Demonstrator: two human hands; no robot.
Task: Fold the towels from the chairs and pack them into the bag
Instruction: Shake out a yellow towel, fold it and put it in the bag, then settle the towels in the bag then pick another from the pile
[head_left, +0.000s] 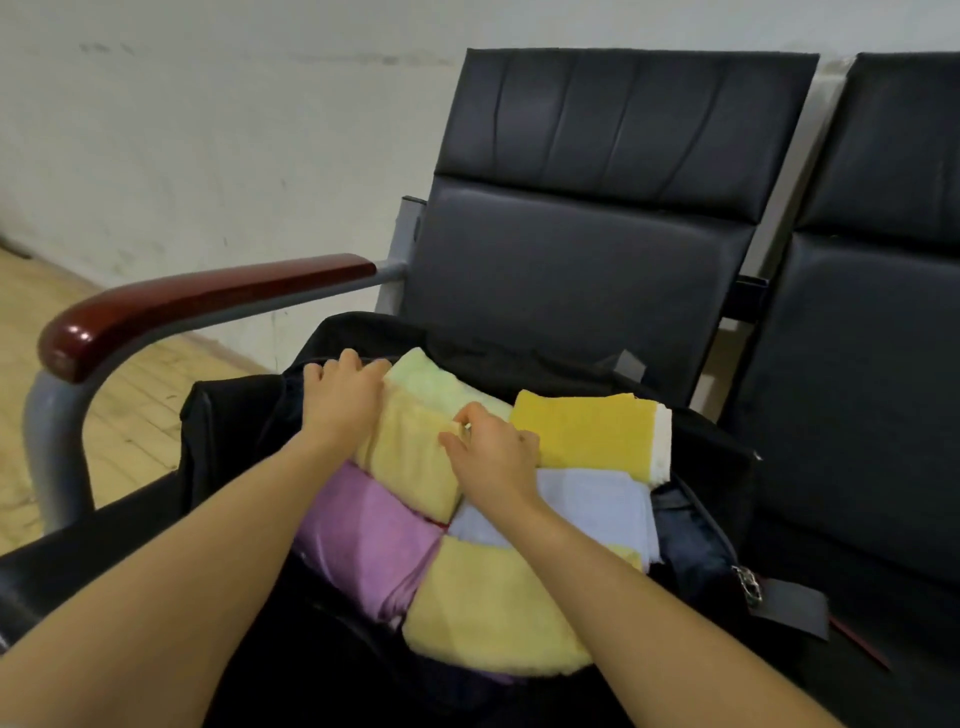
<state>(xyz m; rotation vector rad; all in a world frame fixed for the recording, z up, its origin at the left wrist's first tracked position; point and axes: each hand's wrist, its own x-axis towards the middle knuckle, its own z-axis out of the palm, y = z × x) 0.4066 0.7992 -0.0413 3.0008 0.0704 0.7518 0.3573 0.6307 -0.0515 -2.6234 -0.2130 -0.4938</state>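
The left hand (345, 397) lay flat w/ fingers fairly straight, pressing the far-left side of a pale yellow folded towel (410, 457), fingertips at the bag's inner edge. The right hand (493, 449) rested on the same towel's right side, thumb and forefinger pinching a small bit of its terry nap; the other fingers were loosely curled.

Around that towel, inside the open black bag (717, 467) on the chair seat, sat approx. 5 more folded towels: a light green one (436, 379) just behind, a mustard one w/ white edge (587, 431) to the right, a pale blue one (597, 504) under the right wrist, a purple one (358, 535) nearer left, and another pale yellow one (488, 608) nearest the camera. The towels touched edge to edge, mounded above the bag's rim.

Judgement: towels looked soft, light, non-slippery, compressible; likely to unfold if lifted by 1 corner. Best held by folded edges w/ both hands, or pressed flat from above to settle them.

Beyond: a 2nd black chair (872, 322) at right, red-brown armrest (197, 306) at left, wood floor.
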